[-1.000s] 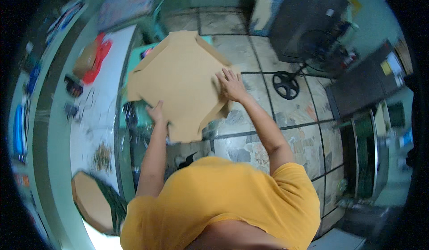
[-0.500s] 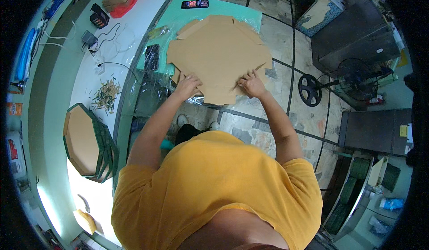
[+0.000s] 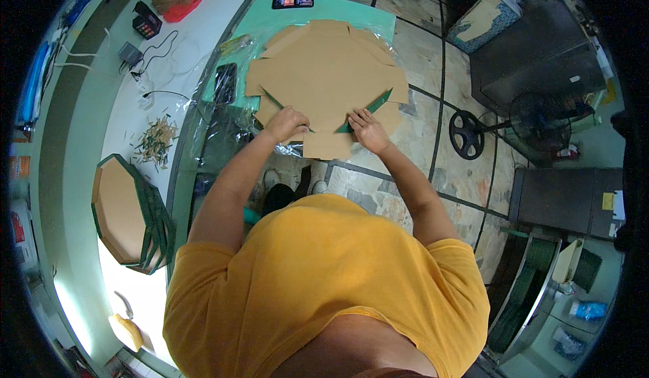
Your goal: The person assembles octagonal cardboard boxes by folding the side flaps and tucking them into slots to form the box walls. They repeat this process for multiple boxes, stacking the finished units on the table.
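Observation:
A flat brown cardboard blank (image 3: 324,74) with many sides and cut flaps around its rim lies on the green table (image 3: 345,8). Two near flaps stand folded inward and show green backs. My right hand (image 3: 370,133) bends over the right green-backed flap (image 3: 380,102), its fingers close together on it. On the left, my left hand (image 3: 289,124) has its fingers curled at another folded flap (image 3: 272,97), seen nearly edge-on. Between the hands, the front flap (image 3: 327,149) lies flat toward me.
Clear plastic film and a dark phone (image 3: 226,83) lie left of the blank; a lit phone (image 3: 293,2) is at the far edge. The white counter holds stacked green-edged cardboard trays (image 3: 122,209), small scraps (image 3: 157,141) and cables. A black-wheeled stand (image 3: 466,135) is on the right.
Both near side flaps have come up and folded inward, showing their green backs. My hands have moved inward with them, the right hand farther to the left.

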The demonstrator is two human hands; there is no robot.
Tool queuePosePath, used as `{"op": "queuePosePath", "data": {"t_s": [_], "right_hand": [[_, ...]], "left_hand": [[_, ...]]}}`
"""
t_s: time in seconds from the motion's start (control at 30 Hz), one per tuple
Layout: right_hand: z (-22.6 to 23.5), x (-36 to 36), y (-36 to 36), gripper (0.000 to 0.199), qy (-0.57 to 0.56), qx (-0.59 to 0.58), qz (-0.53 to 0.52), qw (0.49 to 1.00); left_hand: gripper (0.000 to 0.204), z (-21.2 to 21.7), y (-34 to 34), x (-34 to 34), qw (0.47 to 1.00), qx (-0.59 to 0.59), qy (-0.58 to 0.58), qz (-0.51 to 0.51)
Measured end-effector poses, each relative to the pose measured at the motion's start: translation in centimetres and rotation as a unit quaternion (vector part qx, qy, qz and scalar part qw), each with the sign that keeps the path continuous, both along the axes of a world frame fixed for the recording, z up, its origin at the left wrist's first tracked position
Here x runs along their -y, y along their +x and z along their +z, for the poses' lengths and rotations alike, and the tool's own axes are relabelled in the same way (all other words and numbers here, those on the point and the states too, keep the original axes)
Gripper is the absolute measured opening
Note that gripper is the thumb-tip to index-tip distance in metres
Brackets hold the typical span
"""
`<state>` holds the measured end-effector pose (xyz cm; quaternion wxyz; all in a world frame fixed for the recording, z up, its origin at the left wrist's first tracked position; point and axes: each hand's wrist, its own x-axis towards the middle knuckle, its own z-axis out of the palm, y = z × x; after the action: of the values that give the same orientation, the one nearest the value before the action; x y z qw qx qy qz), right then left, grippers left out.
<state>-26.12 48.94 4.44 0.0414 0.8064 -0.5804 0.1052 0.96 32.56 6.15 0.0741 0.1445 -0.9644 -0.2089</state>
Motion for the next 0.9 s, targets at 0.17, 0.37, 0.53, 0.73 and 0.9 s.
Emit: {"op": "queuePosePath", "data": {"t_s": [0.17, 0.37, 0.53, 0.73, 0.9], "right_hand": [[1.5, -2.2, 0.4, 0.085, 0.112, -0.103, 0.011, 0.988], [1.6, -2.5, 0.7, 0.088, 0.117, -0.086, -0.001, 0.989], [1.1, -1.2, 0.9, 0.065, 0.024, -0.076, -0.015, 0.997], [2.5, 0.9, 0.9, 0.039, 0.103, 0.051, -0.111, 0.987], [2.0, 3.3, 1.4, 0.025, 0.123, 0.244, -0.216, 0.938]], "left_hand": [[0.018, -1.6, 0.3, -1.1, 0.998, -0.014, -0.022, 0.057], [0.034, -2.7, 1.2, -1.6, 0.999, -0.024, -0.014, 0.045], [0.042, -2.0, 3.0, -2.3, 0.995, -0.075, -0.058, -0.010], [0.033, -2.1, 1.2, -1.8, 0.989, -0.037, 0.066, 0.130], [0.027, -2.2, -0.3, -1.4, 0.965, -0.053, 0.139, 0.215]]}}
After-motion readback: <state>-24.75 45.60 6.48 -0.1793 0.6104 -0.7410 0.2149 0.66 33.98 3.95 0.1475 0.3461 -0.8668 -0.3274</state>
